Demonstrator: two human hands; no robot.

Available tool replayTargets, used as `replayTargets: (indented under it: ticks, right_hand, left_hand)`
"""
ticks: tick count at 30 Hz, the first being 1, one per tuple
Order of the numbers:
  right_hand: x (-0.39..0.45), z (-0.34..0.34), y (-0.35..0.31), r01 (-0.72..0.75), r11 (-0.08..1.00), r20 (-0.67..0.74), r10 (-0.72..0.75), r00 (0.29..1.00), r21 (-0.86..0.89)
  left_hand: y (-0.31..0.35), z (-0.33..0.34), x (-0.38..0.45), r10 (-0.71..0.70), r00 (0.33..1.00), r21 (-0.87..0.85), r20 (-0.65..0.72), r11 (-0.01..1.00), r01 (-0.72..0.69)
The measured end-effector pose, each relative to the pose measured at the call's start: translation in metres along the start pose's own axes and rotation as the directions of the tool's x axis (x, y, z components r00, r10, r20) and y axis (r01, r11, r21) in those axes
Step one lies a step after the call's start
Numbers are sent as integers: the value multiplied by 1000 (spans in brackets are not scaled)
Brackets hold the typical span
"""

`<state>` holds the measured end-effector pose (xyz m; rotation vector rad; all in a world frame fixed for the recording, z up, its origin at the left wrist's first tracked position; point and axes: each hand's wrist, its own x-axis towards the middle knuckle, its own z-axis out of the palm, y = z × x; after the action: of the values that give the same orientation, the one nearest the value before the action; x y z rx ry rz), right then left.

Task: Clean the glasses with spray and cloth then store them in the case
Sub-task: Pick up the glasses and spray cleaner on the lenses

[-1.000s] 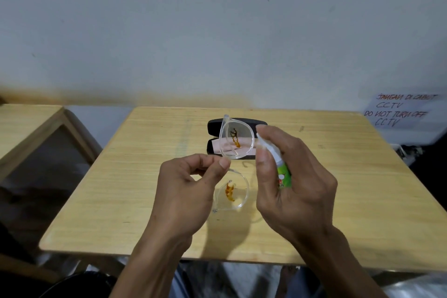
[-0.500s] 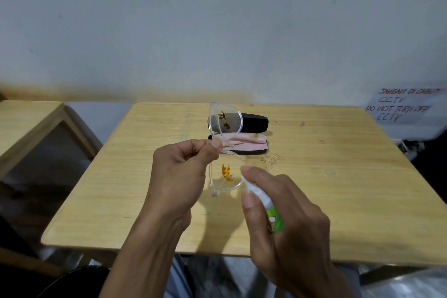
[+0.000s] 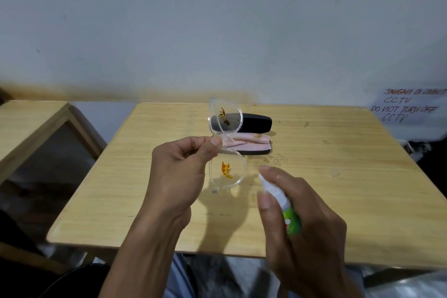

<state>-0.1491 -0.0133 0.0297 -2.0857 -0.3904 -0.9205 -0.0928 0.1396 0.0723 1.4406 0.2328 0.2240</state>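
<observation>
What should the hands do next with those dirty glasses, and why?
Probably press the spray bottle in the right hand at the lower lens: the glasses, pinched by the left hand, show orange smears on both lenses, and the nozzle points there.

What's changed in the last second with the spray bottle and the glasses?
The right hand drew the spray bottle down from the upper lens toward the lower one. The left hand kept its pinch on the glasses. Case and cloth unmoved.

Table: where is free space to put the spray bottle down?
The table is bare right of the case, out to the right edge, and left of the left hand. The middle is crowded: case, cloth, glasses.
</observation>
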Motion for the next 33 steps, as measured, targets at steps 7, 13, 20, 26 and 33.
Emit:
replayTargets:
  ticks: [7, 13, 20, 26, 33]
  right_hand:
    - [13, -5, 15, -640, 451, 395, 525, 754, 622]
    - [55, 3, 43, -824, 132, 758, 333, 561, 551]
    - [73, 24, 48, -860, 129, 810, 293, 508, 493]
    - [68, 38, 42, -852, 155, 788, 326, 521, 499]
    - [64, 41, 37, -829, 231, 738, 378, 559, 510]
  left_hand:
    - [7, -13, 8, 47, 997, -62, 58, 997, -43]
    - [5, -18, 9, 69, 995, -32, 73, 997, -67]
    - [3, -26, 18, 82, 993, 19, 86, 996, -84]
    - [0, -31, 27, 70, 993, 16, 91, 997, -71]
    - [-4, -32, 28, 80, 991, 11, 107, 997, -82]
